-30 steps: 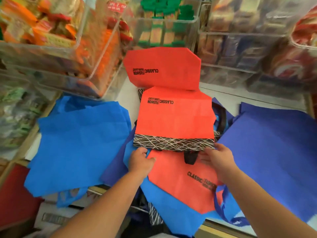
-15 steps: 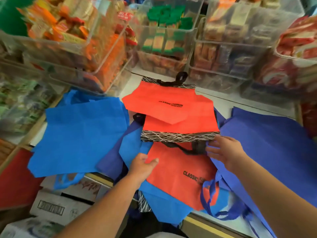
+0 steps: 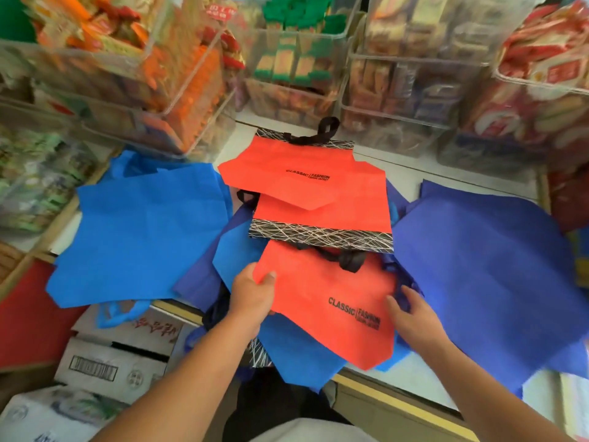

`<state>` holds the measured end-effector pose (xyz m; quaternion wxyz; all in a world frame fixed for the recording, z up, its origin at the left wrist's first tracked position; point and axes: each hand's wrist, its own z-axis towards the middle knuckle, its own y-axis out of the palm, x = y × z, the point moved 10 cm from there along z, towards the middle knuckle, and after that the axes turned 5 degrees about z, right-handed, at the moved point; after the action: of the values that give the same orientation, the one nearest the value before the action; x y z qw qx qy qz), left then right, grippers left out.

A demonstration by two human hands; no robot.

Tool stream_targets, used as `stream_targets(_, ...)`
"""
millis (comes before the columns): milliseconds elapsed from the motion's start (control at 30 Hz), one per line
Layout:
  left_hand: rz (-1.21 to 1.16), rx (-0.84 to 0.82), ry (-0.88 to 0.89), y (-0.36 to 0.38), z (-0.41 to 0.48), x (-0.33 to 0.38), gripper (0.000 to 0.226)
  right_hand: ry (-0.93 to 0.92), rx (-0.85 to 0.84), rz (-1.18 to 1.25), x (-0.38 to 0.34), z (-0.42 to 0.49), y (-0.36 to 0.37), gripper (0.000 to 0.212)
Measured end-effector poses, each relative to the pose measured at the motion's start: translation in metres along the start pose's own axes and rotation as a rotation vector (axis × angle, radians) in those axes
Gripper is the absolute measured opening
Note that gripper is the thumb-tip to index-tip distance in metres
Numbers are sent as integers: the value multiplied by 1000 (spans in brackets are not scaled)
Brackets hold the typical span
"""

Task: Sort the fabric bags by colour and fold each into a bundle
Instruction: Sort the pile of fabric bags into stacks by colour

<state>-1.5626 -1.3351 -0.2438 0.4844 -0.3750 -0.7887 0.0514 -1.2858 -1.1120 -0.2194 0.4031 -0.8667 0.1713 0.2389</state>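
Note:
Three red fabric bags printed "CLASSIC FASHION" lie in a row down the middle of the counter. The nearest red bag [image 3: 325, 301] is pinched at its left edge by my left hand [image 3: 251, 298], thumb on top. My right hand [image 3: 411, 317] rests on that bag's right edge with fingers spread. Behind it lies the middle red bag [image 3: 344, 212] with a black scribble-pattern band, and the far red bag [image 3: 287, 167] overlaps it. A light blue bag [image 3: 140, 231] lies at left, a dark blue bag [image 3: 484, 260] at right. More blue bags sit under the red ones.
Clear plastic bins [image 3: 296, 59] packed with snacks line the back of the counter. Cardboard boxes [image 3: 114, 355] stand on the floor at lower left beside a red surface [image 3: 28, 327]. The counter's yellow-trimmed front edge [image 3: 398, 400] runs near my body.
The far red bag flipped away and now lies flat with its handle toward the bins. Both hands left the patterned band and dropped back onto the nearest red bag.

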Motion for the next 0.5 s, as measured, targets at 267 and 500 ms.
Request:
stream_targets(267,-597,195,-101,-116,-59,51,16,-646,-578,-251,-139,-133,102,118)
stream_targets(500,-703,185,329,-210,-101,210,21,-1047,-333,37,-270,-170,36,27)
